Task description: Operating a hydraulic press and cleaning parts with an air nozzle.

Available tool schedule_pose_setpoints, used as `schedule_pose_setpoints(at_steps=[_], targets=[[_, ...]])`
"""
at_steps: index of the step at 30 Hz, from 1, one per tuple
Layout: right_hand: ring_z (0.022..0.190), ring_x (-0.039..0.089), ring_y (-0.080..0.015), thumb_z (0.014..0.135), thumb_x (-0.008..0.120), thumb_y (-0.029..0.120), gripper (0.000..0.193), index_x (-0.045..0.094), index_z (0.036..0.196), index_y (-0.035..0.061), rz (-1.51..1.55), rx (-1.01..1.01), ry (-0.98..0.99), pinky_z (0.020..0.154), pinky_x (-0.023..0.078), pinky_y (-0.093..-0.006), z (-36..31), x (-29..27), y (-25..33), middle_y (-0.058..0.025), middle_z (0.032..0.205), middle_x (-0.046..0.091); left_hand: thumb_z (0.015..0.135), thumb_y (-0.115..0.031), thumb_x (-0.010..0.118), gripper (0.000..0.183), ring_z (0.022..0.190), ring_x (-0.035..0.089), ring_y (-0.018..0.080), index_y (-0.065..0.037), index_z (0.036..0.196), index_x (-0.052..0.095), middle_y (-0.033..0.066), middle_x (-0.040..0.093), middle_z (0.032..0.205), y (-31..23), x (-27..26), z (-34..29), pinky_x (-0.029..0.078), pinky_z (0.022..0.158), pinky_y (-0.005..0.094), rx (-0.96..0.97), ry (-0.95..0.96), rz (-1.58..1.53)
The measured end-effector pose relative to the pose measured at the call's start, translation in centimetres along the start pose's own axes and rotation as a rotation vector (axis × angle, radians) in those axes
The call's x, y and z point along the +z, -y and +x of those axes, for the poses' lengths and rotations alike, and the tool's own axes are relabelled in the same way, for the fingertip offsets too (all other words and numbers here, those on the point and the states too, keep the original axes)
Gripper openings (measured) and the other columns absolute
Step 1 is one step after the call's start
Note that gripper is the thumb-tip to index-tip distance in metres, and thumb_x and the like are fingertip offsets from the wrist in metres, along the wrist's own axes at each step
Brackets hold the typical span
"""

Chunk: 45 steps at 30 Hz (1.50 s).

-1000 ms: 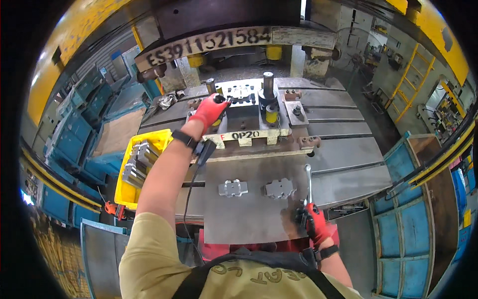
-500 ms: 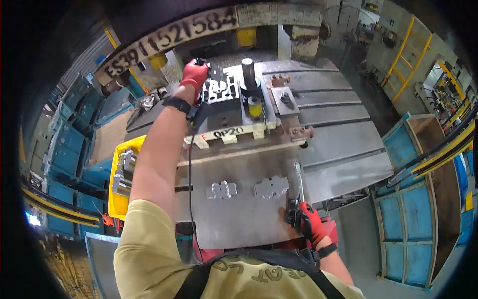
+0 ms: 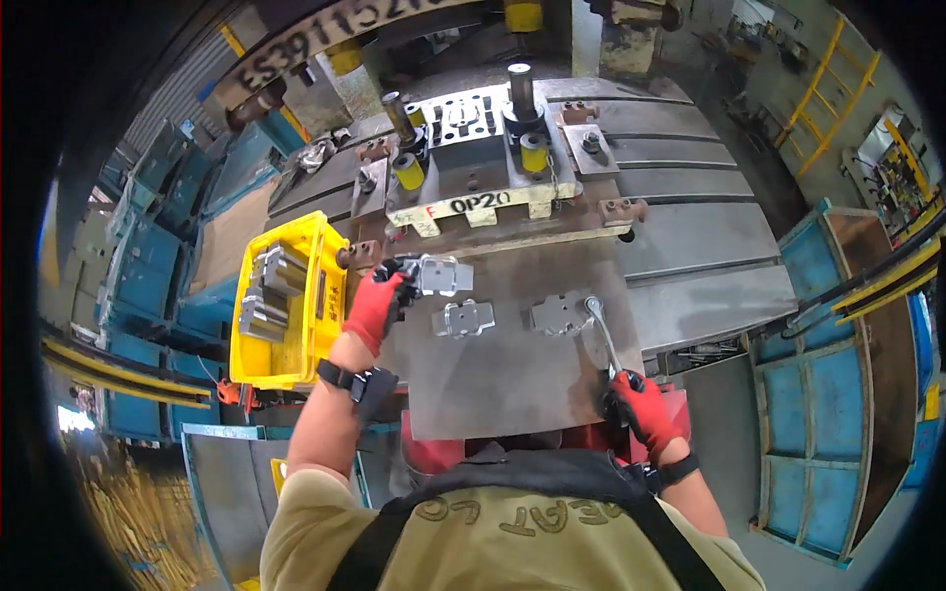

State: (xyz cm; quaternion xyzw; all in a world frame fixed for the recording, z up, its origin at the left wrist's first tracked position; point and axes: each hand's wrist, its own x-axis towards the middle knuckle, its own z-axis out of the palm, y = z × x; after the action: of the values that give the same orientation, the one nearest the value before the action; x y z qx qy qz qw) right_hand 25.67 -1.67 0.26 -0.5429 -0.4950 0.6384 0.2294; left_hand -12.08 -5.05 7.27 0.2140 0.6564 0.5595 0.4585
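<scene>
Left hand [image 3: 379, 300]: gloved in red and black, grip pinching the left edge of a raised-centre metal part [image 3: 444, 276], held above the flat steel plate [image 3: 498, 394]. Right hand [image 3: 641, 406]: grip wrapped round the handle of a wrench [image 3: 602, 330], its ring end just beside a flatter grey part [image 3: 562, 315]; contact there — cannot tell. Another formed part [image 3: 463, 318] lies on the plate, left of the flatter one.

Close on the left, a yellow bin [image 3: 321, 241] with stacked grey parts [image 3: 281, 271] inside. Beyond the plate the die [image 3: 473, 158] blocks the way back: pale perforated top, dark block below, two upright cylindrical posts, squat yellow cylinders, whitish front bar. It stands on the slotted press bed [image 3: 680, 231]. Blue crates [image 3: 138, 310] far left; blue panelled frame [image 3: 813, 438] right.

Textures: plate dull grey, smudged brown near the wrench; parts stepped, notched at the edges; bin smooth-walled; wrench shiny.
</scene>
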Motion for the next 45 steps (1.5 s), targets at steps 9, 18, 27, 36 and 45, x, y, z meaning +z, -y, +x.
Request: schedule_pose_setpoints(at_steps=[9,18,27,36,45], targets=[[0.059,0.046,-0.0073,0.073,0.053,0.018,0.017,0.054,0.079,0.0027,0.038,0.038,0.012,0.053,0.037,-0.0218,-1.0,-0.1,3.8,0.0002,0.064,0.051,0.073,-0.005,0.046,0.020,0.067,0.048,0.0081,-0.004,0.091,0.053,0.0003,0.054,0.079,7.6,2.4,-0.3,0.039,0.059,0.0193,0.256,-0.117,0.039],[0.055,0.046,-0.0093,0.068,0.057,0.019,0.020,0.054,0.077,0.0016,-0.134,-0.082,-0.107,0.051,0.038,-0.0244,0.6,-0.1,1.7,-0.0017,0.062,0.052,0.062,-0.029,0.059,0.037,0.095,0.043,0.0318,-0.016,0.096,0.049,0.0147,0.036,0.111,7.9,4.2,-0.7,0.038,0.077,0.0365,0.288,-0.394,0.979],[0.051,0.044,-0.0075,0.070,0.056,0.019,0.015,0.054,0.071,0.0046,0.153,0.023,-0.015,0.048,0.037,-0.0225,0.9,-0.7,1.4,0.0010,0.059,0.050,0.064,-0.026,0.057,0.038,0.096,0.042,0.0302,-0.014,0.099,0.047,0.0166,0.042,0.105,7.8,3.8,0.1,0.037,0.079,0.0350,0.397,-0.261,1.011],[0.038,0.039,-0.0082,0.072,0.054,0.020,0.015,0.048,0.063,0.0091,0.089,-0.019,-0.131,0.036,0.032,-0.0210,0.5,-0.1,3.1,-0.0008,0.051,0.045,0.066,-0.023,0.057,0.039,0.096,0.042,0.0297,-0.007,0.100,0.046,0.0161,0.044,0.103,8.5,1.4,-3.0,0.036,0.080,0.0343,0.426,-0.248,0.706],[0.044,0.046,-0.0166,0.073,0.052,0.026,0.021,0.050,0.075,0.0056,0.263,-0.133,-0.177,0.042,0.038,-0.0288,3.3,-5.3,3.8,-0.0061,0.055,0.049,0.066,-0.018,0.060,0.036,0.079,0.053,0.0199,-0.004,0.097,0.049,0.0106,0.055,0.087,11.1,-3.7,-10.1,0.041,0.070,0.0280,0.196,-0.339,0.126]])
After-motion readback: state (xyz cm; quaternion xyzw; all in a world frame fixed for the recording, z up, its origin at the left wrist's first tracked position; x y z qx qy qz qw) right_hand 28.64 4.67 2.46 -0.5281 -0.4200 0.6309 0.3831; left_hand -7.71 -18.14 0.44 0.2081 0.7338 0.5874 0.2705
